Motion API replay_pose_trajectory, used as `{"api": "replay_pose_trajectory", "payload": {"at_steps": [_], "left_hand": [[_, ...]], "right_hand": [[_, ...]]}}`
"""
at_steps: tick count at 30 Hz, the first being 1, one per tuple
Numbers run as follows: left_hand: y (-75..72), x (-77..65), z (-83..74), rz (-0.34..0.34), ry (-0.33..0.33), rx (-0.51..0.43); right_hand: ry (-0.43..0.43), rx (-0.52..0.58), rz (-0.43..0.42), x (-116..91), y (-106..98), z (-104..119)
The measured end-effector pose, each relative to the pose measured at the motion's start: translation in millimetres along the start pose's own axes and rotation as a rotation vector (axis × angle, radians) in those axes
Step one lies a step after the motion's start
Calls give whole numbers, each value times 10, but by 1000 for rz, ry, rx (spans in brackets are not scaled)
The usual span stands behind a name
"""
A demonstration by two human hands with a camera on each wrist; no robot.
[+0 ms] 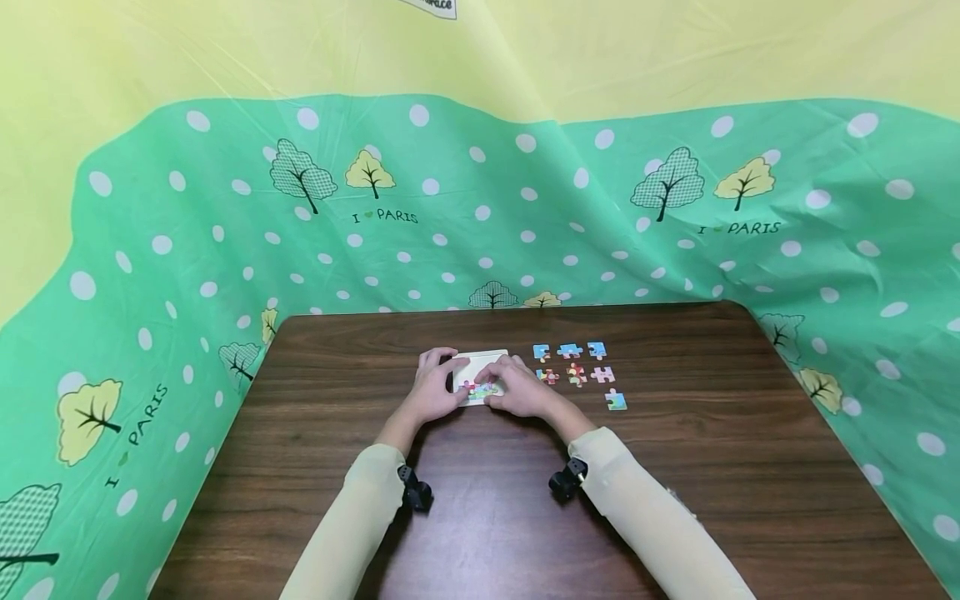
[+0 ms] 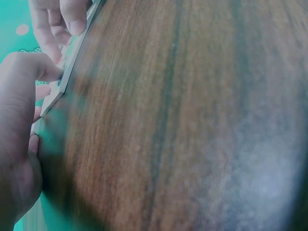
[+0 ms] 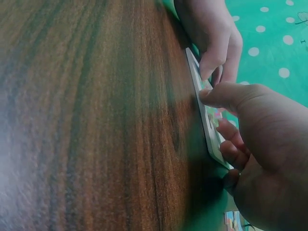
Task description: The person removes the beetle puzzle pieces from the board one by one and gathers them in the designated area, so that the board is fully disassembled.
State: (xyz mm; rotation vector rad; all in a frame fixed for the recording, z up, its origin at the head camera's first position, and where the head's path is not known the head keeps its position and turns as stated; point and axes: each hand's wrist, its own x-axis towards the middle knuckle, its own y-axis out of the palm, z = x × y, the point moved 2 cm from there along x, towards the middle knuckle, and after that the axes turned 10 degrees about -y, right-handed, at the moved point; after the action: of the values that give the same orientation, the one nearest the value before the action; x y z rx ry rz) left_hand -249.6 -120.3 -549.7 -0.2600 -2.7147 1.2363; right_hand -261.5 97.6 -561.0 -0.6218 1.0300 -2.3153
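Note:
A small white puzzle board (image 1: pixel 472 365) lies on the table, with several colourful pieces (image 1: pixel 472 387) set along its near side. My left hand (image 1: pixel 433 393) grips the board's left side, its thumb at the near corner and the other fingers toward the far edge. From the right, my right hand (image 1: pixel 525 392) reaches over the board. In the right wrist view its thumb touches the near rim (image 3: pixel 208 130) while the bent fingers rest over the pieces and right side. Whether a loose piece sits under those fingers is hidden.
Several loose jigsaw pieces (image 1: pixel 576 375) lie in rows right of the board, one (image 1: pixel 616 401) set nearer than the others. The brown wooden table (image 1: pixel 480 533) meets a green and yellow printed curtain (image 1: pixel 480 183) at the back and sides.

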Motion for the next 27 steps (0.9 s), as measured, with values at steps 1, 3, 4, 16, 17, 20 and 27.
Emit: {"api": "replay_pose_trajectory", "payload": {"at_steps": [1, 3, 4, 16, 17, 20, 27], "left_hand": [[-1, -1, -1, -1, 1, -1], [-4, -4, -3, -2, 2, -1], [-5, -7, -4, -2, 2, 0], [-1, -3, -1, 3, -15, 21], [0, -2, 1, 4, -17, 22], [0, 0, 6, 5, -15, 26], [-4, 1, 12, 11, -4, 26]], "right_hand": [[-5, 4, -5, -4, -1, 2], [-12, 11, -12, -4, -8, 10], [-18, 16, -13, -6, -16, 15], [-45, 2, 31, -25, -217, 239], [-50, 3, 28, -20, -193, 194], [-53, 10, 21, -21, -139, 92], [-35, 1, 33, -51, -212, 178]]}}
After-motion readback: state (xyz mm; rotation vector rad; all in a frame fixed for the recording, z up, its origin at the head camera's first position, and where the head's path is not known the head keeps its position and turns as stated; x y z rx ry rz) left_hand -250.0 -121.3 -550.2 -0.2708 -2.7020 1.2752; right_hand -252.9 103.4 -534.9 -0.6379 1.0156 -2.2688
